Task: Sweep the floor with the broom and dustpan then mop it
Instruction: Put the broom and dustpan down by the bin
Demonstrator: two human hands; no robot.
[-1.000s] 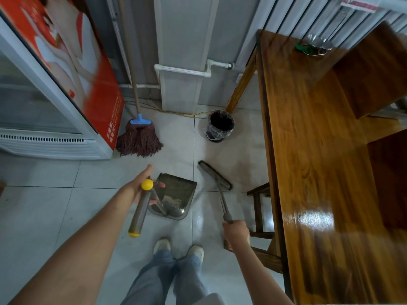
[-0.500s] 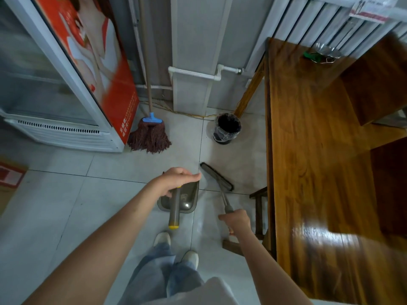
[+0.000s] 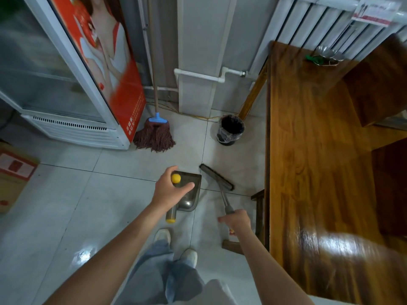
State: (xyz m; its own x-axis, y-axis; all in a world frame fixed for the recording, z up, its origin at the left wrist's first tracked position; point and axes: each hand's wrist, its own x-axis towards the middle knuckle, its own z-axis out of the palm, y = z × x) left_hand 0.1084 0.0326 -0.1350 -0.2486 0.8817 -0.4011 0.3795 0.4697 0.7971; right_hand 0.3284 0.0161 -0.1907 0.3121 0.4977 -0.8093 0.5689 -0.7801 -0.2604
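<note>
My left hand (image 3: pixel 170 190) grips the grey handle of the dark dustpan (image 3: pixel 190 192), whose yellow end cap shows above my fingers. The pan stands on the tiled floor just ahead of my feet. My right hand (image 3: pixel 236 221) holds the metal handle of the broom (image 3: pixel 217 177); its dark brush head lies on the floor to the right of the pan. A mop (image 3: pixel 155 135) with reddish-brown strands and a blue collar leans against the wall at the back, its wooden pole rising upward.
A small bin (image 3: pixel 230 130) with a black liner stands by the wall. A long glossy wooden table (image 3: pixel 319 161) fills the right side, a stool (image 3: pixel 257 208) tucked beside it. A glass-door fridge (image 3: pixel 66 89) stands at left, a cardboard box (image 3: pixel 15 172) at far left.
The dustpan has tipped more upright and come closer to my feet, my left hand now curled over its handle. The broom head stays on the floor near the pan.
</note>
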